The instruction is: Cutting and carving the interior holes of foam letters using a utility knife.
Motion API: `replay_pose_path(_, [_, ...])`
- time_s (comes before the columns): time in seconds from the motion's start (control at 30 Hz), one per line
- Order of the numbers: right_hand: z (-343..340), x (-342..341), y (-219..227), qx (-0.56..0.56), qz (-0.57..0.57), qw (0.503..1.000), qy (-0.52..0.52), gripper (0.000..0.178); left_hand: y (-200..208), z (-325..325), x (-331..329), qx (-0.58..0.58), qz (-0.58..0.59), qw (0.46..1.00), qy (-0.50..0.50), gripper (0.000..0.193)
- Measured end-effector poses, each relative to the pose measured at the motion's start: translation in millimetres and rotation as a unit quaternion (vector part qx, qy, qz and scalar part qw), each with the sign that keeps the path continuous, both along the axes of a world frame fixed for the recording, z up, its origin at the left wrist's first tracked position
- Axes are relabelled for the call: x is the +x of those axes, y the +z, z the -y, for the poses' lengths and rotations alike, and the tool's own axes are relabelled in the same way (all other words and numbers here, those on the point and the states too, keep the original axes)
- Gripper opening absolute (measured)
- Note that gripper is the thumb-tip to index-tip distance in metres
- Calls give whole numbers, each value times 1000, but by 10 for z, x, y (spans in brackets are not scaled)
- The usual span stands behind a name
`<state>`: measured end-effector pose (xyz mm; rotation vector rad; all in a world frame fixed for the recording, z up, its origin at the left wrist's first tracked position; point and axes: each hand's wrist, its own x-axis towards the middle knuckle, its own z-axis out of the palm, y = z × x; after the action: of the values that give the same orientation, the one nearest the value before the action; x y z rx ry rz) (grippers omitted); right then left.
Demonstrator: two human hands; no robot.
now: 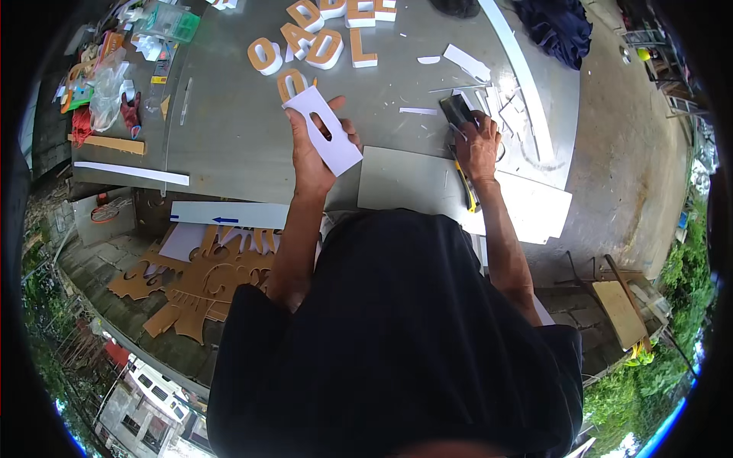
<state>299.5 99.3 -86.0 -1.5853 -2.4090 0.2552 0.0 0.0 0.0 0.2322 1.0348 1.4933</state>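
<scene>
1. While my left hand holds the white slotted piece between thumb and fingers, my right hand bends its fingers over the near end of the dark block; whether they grip it or only touch it, I cannot tell.
2. As I judge it, the step in hand is steadying the slotted piece on my left and managing the block on my right; the next move seems to call for a firm hold at the piece's edges and a careful right-hand grip.
3. Well to the left of my left hand, a crinkled clear bag lies among mixed bits, with a narrow, straight white strip nearer to me; below the bench, tan cut-out sheets show curving, jagged outlines.
4. Ahead of my left hand, thick letter-shaped blocks have tan faces and white sides. What I hold is a smooth, flat rectangle with a long, rounded opening.
5. Between my hands, nearer to me, lies a flat, pale grey sheet.
6. Just beside my right wrist is a slender yellow cutter; beyond that hand are thin white offcuts, a long white strip and wrinkled dark cloth.
</scene>
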Motion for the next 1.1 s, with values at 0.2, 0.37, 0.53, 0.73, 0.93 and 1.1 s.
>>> replay_pose_path(0.2, [-137,-203,295,-16,-219,974,-59,25,101,69,24,29,8,999,18,109])
replay_pose_path(0.37, [-47,-165,256,-100,40,989,-99,65,207,54,14,83,5,997,5,108])
replay_pose_path(0.53, [89,-121,-32,-60,51,993,-85,78,310,21,45,111,-37,993,-8,103])
replay_pose_path(0.73, [-16,-104,195,-99,-1,984,-151,73,284,-2,45,138,-21,990,-29,98])
replay_pose_path(0.93, [-47,-101,563,-27,-196,973,-116,54,277,-34,157,101,-1,995,-13,96])
replay_pose_path(1.1, [411,-592,1561,-238,-370,898,4,47,286,-81,256,75,-54,995,-27,94])
